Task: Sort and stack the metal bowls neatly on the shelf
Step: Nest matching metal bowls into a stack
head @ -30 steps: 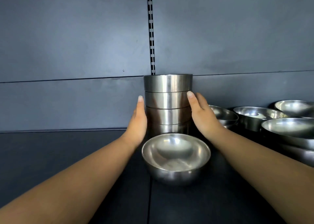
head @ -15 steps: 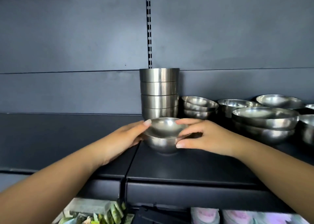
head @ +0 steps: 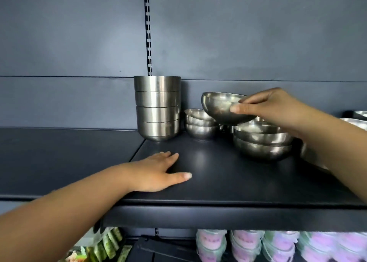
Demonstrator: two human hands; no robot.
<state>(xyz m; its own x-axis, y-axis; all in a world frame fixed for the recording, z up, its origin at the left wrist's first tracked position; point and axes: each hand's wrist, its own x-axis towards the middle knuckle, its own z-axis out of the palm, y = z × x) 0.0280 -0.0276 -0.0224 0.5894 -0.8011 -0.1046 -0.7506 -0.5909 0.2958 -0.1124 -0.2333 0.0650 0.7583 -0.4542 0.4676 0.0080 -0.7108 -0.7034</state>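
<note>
Steel gleams along the back edge of the dark matte shelf, where a tall stack of four straight-sided metal bowls stands upright against the grey back panel, just below the slotted black upright rail. Just beside that stack, to its right, sits a short stack of small rounded steel bowls. Further right and nearer the front edge lies a stack of two wide shallow steel bowls.

The right hand pinches a rounded steel bowl at its rim, thumb on the outer wall and fingers over the top. This bowl is lifted off the shelf and tilted, hanging above the gap between the small stack and the wide stack, touching neither as far as can be seen.

The left hand rests flat on the shelf near its front edge, fingers straight and spread, holding nothing, well in front of the tall stack.

More steel bowls show partly at the shelf's right end. Below the shelf, pink and lilac lidded tubs and green packets are visible, blurred.
</note>
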